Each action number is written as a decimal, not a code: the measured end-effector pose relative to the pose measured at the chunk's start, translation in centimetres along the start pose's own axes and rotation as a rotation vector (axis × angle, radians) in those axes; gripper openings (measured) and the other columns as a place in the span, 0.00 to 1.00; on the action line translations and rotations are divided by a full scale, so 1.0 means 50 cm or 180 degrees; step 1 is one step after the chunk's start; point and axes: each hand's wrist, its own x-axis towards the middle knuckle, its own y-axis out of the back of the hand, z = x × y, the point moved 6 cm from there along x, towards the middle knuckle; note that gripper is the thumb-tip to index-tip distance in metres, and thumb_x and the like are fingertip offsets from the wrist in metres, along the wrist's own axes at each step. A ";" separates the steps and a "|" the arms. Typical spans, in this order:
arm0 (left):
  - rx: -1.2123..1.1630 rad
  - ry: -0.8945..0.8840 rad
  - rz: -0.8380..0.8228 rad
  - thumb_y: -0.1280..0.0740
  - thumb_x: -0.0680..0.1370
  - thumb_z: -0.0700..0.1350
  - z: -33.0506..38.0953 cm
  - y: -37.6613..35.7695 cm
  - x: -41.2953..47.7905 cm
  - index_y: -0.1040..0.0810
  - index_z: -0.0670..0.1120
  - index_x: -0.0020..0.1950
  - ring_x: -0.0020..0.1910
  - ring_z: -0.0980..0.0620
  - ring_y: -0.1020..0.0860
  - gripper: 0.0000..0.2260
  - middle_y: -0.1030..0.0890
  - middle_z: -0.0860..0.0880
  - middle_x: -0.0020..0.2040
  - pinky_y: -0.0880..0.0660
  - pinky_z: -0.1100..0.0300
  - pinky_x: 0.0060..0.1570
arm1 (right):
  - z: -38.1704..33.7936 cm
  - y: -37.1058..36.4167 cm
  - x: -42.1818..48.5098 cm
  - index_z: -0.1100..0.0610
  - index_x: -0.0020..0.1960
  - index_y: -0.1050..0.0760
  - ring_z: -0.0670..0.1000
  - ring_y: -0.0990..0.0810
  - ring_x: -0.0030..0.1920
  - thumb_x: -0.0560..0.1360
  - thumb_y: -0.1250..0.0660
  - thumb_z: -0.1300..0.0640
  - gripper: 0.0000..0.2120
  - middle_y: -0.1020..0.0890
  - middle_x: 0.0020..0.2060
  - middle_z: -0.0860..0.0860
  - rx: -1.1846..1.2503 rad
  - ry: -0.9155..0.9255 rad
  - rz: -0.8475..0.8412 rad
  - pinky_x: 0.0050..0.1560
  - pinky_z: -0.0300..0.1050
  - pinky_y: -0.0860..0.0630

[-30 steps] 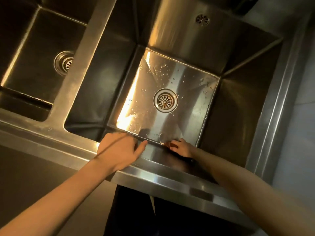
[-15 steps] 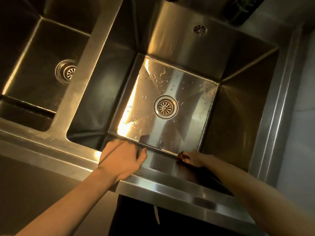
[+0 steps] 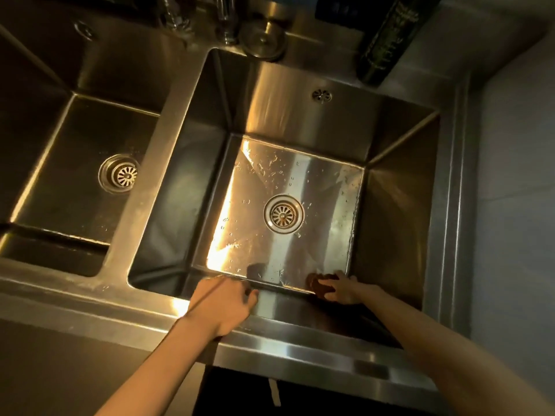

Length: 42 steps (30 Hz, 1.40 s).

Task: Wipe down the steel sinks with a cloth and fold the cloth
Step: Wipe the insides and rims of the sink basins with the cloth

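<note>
Cloth is down in the near-right corner of the right sink, right on the seam where the floor meets the near wall. My right hand has its fingers curled round it, so that's the hand doing the work. It's bunched into a dark wad, so no real long axis to speak of, maybe a bit wider left-to-right than front-to-back. Left hand is on the near rim of the same sink, off to the left and clear of the cloth, with the thumb sticking out sideways. The fingers drop over the edge out of sight, so I honestly can't tell if it's gripping the rim or just leaning there. What matters for the next stroke, I reckon: the wet bit lies away from me and to the left. There are droplets scattered over the floor toward the back, with the drain between them and the cloth. The right wall is just beside my knuckles and the near wall is under my wrist, so there's no room that way. The open run is forward and leftward across the floor. The left sink is across the divider, nearer the left hand, and nothing is in it. Folding is a long way off, I'd say.
</note>
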 end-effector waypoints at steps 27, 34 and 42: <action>0.2216 -0.3449 -0.0194 0.39 0.80 0.46 0.341 -0.315 0.370 0.46 0.55 0.77 0.75 0.40 0.50 0.27 0.47 0.43 0.77 0.47 0.44 0.71 | 0.014 0.014 -0.347 0.53 0.40 0.21 0.50 0.23 0.36 0.72 0.44 0.51 0.14 0.20 0.36 0.49 -0.1266 0.0657 0.2514 0.41 0.43 0.34; 0.2682 -0.3871 0.0440 0.28 0.69 0.49 0.350 -0.344 0.436 0.22 0.56 0.56 0.58 0.41 0.24 0.16 0.21 0.48 0.57 0.24 0.49 0.53 | 0.015 0.013 -0.343 0.53 0.40 0.23 0.50 0.25 0.36 0.72 0.42 0.51 0.10 0.21 0.36 0.49 -0.1268 0.0811 0.2571 0.41 0.43 0.36; 0.0663 -0.3201 0.1248 0.23 0.64 0.44 0.361 -0.125 0.512 0.23 0.53 0.61 0.58 0.40 0.26 0.26 0.25 0.43 0.62 0.22 0.52 0.35 | 0.017 0.013 -0.341 0.51 0.40 0.24 0.49 0.26 0.35 0.72 0.42 0.50 0.10 0.22 0.35 0.48 -0.1306 0.0837 0.2570 0.41 0.42 0.37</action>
